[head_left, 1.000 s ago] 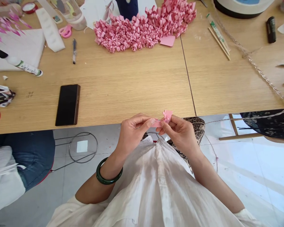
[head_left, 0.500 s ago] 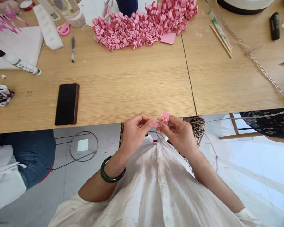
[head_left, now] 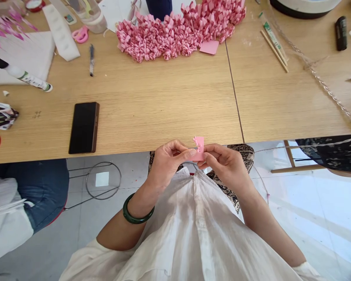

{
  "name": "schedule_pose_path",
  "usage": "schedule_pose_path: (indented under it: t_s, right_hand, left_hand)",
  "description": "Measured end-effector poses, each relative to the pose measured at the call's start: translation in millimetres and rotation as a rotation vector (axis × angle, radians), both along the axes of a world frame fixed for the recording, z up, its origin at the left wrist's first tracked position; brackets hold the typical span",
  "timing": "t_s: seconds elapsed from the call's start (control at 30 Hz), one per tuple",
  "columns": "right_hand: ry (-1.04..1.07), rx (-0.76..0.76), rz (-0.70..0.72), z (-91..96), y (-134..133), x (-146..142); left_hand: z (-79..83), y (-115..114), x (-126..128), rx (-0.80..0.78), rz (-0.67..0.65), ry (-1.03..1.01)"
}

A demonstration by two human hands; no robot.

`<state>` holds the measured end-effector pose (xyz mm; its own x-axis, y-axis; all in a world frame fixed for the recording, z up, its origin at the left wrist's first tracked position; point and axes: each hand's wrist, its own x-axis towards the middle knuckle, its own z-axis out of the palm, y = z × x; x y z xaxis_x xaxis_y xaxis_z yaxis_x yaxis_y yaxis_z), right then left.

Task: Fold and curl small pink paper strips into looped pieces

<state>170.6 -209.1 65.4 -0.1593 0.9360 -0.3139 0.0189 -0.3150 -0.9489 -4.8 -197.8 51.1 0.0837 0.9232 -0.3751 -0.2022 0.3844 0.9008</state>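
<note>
1. Our left hand [head_left: 166, 162] and right hand [head_left: 225, 164] both pinch the small pink paper piece [head_left: 199, 147], held upright just off the near edge of the table [head_left: 163, 128], above our lap.
2. Its left edge shows small curls; we judge light fingertip pressure best, so they don't flatten.
3. Rolling 1 strip at a time should match the pink curl pile [head_left: 178, 35] across the table.

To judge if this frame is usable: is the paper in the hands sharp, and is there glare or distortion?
Head view: paper sharp between left hand and right hand; light even, shadows soft; floor at right washed out; table edge bows slightly from lens distortion.
</note>
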Motion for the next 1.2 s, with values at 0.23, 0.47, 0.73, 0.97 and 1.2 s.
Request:
schedule_pose_path:
  t_s: [0.23, 0.47, 0.73, 0.97, 1.2]
  right_hand:
    - [0.008, -0.028, 0.002, -0.1, -0.5, -0.8]
    - [0.007, 0.005, -0.024, -1.0, 0.5, -2.1]
    - [-0.019, 0.025, -0.062, -4.0, 1.8, -3.8]
    - [-0.018, 0.063, -0.084, -7.4, 1.3, -5.6]
    - [-0.033, 0.046, -0.09, -7.0, 2.1, -4.3]
  left_hand:
    - [0.4, -0.8, -0.8, -0.02, -0.05, -0.04]
    - [-0.2, -0.6, -3.8, 0.061, -0.063, 0.027]
    - [4.4, -4.4, -7.1, 0.166, -0.082, 0.201]
    - [-0.6, -4.6, -9.6, 0.197, -0.095, 0.292]
    - [-2.1, -5.2, -12.3, 0.302, -0.123, 0.42]
